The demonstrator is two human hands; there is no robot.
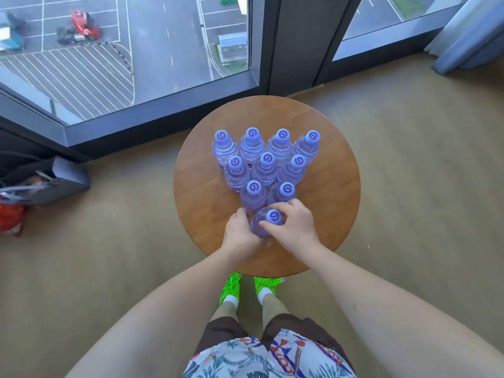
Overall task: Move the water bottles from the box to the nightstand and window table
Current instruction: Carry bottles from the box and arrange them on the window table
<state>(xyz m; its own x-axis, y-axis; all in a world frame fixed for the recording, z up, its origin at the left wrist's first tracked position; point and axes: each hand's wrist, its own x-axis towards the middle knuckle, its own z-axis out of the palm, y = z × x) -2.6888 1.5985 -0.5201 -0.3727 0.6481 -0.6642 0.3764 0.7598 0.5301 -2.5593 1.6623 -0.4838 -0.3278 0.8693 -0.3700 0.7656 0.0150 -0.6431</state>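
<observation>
Several clear water bottles with blue caps (264, 162) stand upright in a triangle on the round wooden window table (332, 186), widest row toward the window. At the near tip stands one more bottle (273, 216). My left hand (240, 233) grips its body from the left. My right hand (294, 227) wraps its shoulder from the right, fingers curled just below the cap. The box is not in view.
Floor-to-ceiling windows (122, 64) run behind the table. A grey bag (54, 181) and a red packet (11, 216) lie on the floor at the left. A curtain (469, 34) hangs at the far right. My feet in green shoes (251, 287) stand at the table's near edge.
</observation>
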